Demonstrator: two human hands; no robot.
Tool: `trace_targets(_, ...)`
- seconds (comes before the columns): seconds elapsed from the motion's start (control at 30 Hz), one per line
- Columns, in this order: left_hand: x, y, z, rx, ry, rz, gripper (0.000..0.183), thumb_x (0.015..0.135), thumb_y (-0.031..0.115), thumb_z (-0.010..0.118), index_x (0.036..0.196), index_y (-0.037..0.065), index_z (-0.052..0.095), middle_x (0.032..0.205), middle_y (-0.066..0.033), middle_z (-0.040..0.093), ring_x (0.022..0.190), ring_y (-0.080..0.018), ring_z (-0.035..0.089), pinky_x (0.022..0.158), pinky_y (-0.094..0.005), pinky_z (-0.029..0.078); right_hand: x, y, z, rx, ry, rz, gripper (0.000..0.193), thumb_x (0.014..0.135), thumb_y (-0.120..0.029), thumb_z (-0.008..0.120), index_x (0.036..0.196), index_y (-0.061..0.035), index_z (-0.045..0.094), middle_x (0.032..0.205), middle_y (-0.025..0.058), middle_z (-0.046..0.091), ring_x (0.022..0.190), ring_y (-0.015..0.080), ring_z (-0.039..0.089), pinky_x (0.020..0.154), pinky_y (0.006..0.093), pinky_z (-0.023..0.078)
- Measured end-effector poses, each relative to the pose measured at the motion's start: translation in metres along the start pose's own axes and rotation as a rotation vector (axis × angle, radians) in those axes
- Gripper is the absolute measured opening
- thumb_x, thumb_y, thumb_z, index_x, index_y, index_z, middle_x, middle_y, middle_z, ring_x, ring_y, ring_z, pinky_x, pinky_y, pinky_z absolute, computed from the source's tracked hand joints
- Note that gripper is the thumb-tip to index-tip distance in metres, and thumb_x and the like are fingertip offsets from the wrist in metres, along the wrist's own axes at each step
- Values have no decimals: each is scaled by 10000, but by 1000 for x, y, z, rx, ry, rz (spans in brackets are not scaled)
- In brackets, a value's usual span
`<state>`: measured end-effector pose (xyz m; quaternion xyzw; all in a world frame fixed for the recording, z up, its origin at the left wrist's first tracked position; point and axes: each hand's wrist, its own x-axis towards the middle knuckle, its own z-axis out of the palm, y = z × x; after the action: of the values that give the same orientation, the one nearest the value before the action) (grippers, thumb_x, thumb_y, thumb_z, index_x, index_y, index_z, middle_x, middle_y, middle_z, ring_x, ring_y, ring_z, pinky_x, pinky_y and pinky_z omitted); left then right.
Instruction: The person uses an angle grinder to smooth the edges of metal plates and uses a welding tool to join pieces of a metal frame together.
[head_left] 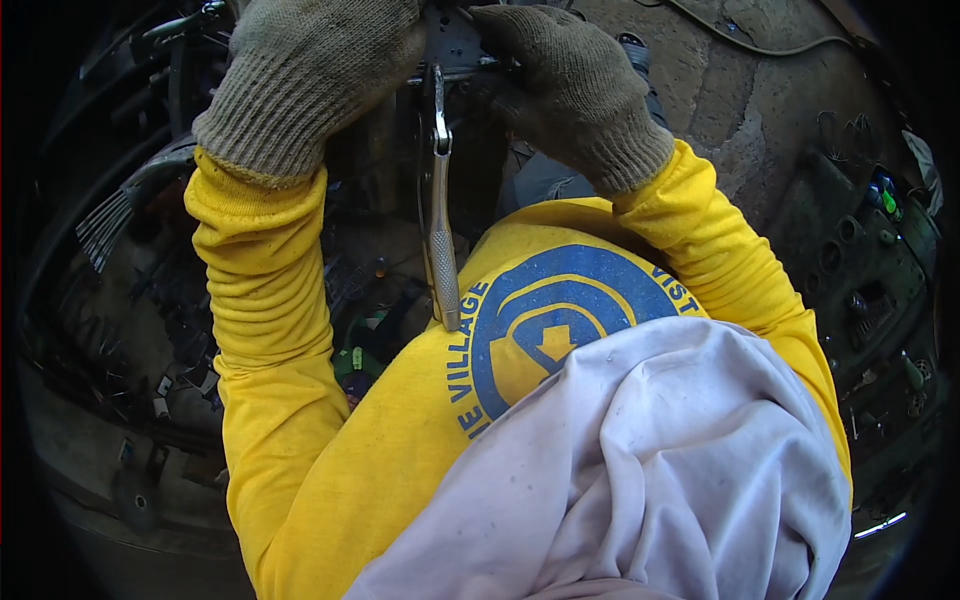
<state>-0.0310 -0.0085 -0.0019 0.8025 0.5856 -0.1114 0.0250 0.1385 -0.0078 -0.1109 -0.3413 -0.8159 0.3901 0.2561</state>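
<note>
At the top of the head view, my two hands in brown knit gloves meet at a dark metal plate (452,42) with small holes. My left hand (325,75) is closed against its left side, its fingertips hidden or cut off by the upper edge. On the other side my right hand (570,95) curls its fingers round the plate's edge, thumb side up. A pair of silver locking pliers (442,220) hangs from the plate between my hands, its jaws at the plate and its handles reaching down to my yellow shirt.
A fan of thin metal rods (108,225) sticks out on the left among dark clutter. Small parts and tools lie below. A hose (760,47) crosses the cracked floor (715,95) at upper right. Dark panels with assorted hardware (885,200) stand at right. Pale cloth (640,470) drapes over my front.
</note>
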Motion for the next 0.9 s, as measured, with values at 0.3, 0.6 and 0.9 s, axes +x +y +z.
trace_targets(0.3, 0, -7, 4, 3, -1, 30, 133, 812, 172, 664, 924, 140, 728, 769, -87, 711, 714, -251, 712, 647, -357, 570, 2, -10, -25, -18, -10, 3, 542, 792, -232, 791, 1279, -88, 601, 954, 134, 686, 840, 350, 691, 719, 418, 559)
trace_targets(0.6, -13, -12, 17, -25, 19, 12, 259, 881, 179, 633, 1124, 171, 723, 974, -82, 732, 923, -268, 715, 810, -394, 571, -61, 114, -67, 359, 287, 326, 462, 933, -165, 758, 1353, -45, 610, 1122, 48, 691, 920, 91, 639, 859, 230, 523)
trace_targets(0.9, -15, -2, 7, 178, 145, 52, 277, 858, 186, 644, 1119, 184, 736, 1007, -67, 726, 982, -247, 685, 849, -393, 546, -102, 161, -57, 243, 107, 622, 433, 935, -322, 739, 1289, -85, 666, 1161, 105, 704, 1060, 193, 659, 919, 308, 522)
